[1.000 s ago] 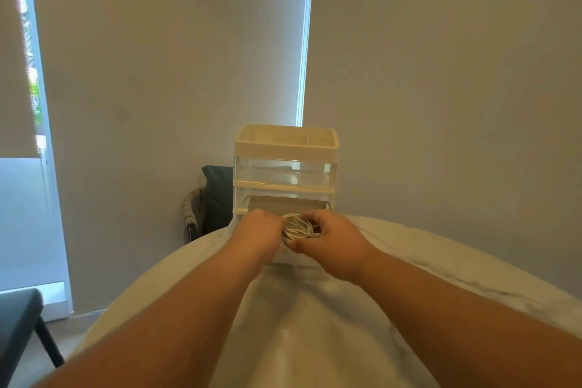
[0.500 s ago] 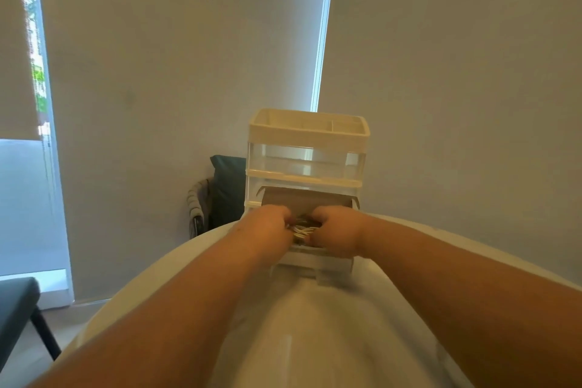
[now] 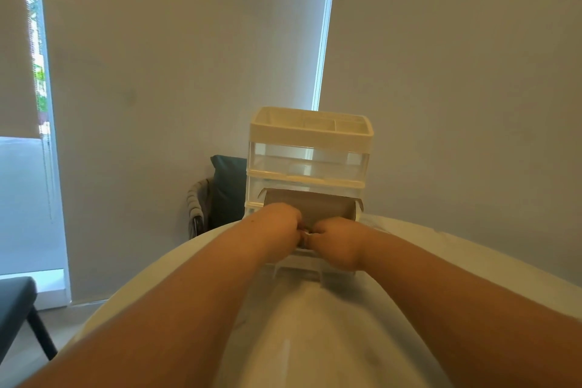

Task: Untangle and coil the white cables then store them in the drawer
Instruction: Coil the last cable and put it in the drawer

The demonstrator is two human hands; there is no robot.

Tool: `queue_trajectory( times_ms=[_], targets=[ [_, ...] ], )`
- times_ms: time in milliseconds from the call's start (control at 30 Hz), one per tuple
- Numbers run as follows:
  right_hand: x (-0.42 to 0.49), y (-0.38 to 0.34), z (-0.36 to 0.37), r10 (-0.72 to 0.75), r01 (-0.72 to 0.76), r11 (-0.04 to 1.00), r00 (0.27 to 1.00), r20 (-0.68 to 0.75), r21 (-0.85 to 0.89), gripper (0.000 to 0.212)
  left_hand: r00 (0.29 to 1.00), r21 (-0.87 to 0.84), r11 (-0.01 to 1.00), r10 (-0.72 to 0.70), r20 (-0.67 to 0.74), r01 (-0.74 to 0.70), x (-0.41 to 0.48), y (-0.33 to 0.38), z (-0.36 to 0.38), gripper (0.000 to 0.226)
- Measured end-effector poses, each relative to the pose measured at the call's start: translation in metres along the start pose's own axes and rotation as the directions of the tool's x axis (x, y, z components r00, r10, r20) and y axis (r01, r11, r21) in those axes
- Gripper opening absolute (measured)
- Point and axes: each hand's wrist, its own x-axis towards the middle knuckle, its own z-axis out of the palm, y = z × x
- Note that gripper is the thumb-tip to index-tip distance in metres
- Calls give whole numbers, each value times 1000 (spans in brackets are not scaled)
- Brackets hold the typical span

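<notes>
Right now the person's left grip (image 3: 280, 221) and right grip (image 3: 338, 242) are meeting knuckle to knuckle over the pulled-out lower drawer (image 3: 315, 271) of a small plastic drawer unit (image 3: 310, 135) that is standing at the far side of the white counter (image 3: 315, 340). Both are curling downward and pinching the coiled cables (image 3: 306, 233) between them. Only a pale sliver of the bundle is showing in the gap where the thumbs are touching, and the fingertips are dipping out of sight, so how deep the coil is sitting inside the drawer is not showing. Judging by their look, the cables are behaving as light, limp, springy things: a loose coil is likely wanting to fan open the moment the pinch is relaxing, and smooth sheathing is probably sliding easily under skin. Holding across the whole bundle, on opposite sides of the ring so that every loop is being trapped together, is looking like the sensible place to take it, rather than by a single strand or a plug end. The unit itself is looking light too, so pressing hard into the drawer is risking pushing it backward along the counter.
</notes>
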Motion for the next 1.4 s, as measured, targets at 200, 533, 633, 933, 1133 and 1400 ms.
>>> queue_trajectory(
  times_ms=[200,533,633,933,1133,1400],
  targets=[
    [7,-1,-4,10,-8,997,999,34,-82,35,992,-62,992,109,-62,-113,-7,-9,8,12],
    [23,-7,3,23,-11,989,996,82,-148,32,987,199,969,129,91,-146,6,-15,13,30],
    [22,-6,2,31,-8,975,995,99,-222,35,982,292,943,121,144,-159,11,-17,16,32],
    [11,-4,-1,136,-124,988,981,-142,89,30,998,114,991,-65,-21,67,14,-6,17,31],
    [9,-2,3,183,-141,974,950,-253,176,26,972,-142,984,-135,-192,109,2,1,11,31],
    [-5,-1,-3,102,-51,987,929,-356,151,25,916,-196,980,-40,-399,-43,-21,13,-5,14]
  ],
)
